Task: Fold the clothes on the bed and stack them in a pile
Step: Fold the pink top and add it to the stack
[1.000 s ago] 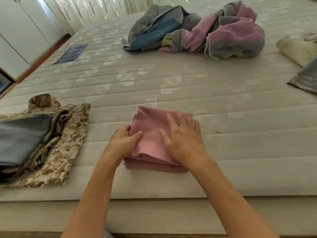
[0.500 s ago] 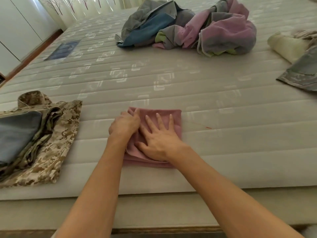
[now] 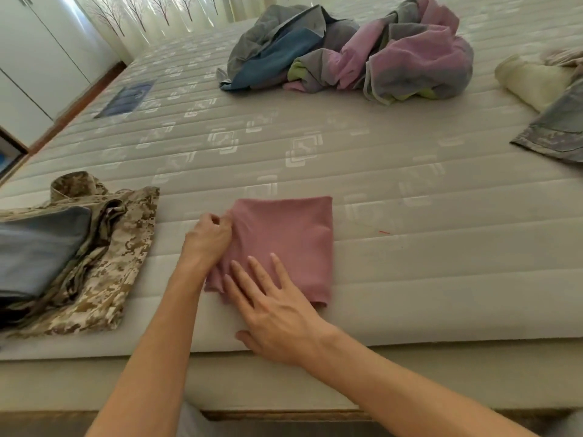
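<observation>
Folded pink garment (image 3: 284,244) lying flat at lower centre of the frame, near the mattress (image 3: 410,197) front edge, long axis running from near edge toward the top, slightly tilted left. Left hand (image 3: 209,238) curled at the cloth's left edge, fingertips pinching the fabric. Right hand (image 3: 274,307) flat, fingers straight and spread, pressing the near left corner, forearm coming in from lower right. Camouflage shirt (image 3: 120,247) with a folded blue-grey garment (image 3: 38,250) on top at left. Crumpled clothes heap (image 3: 362,55) at upper centre.
</observation>
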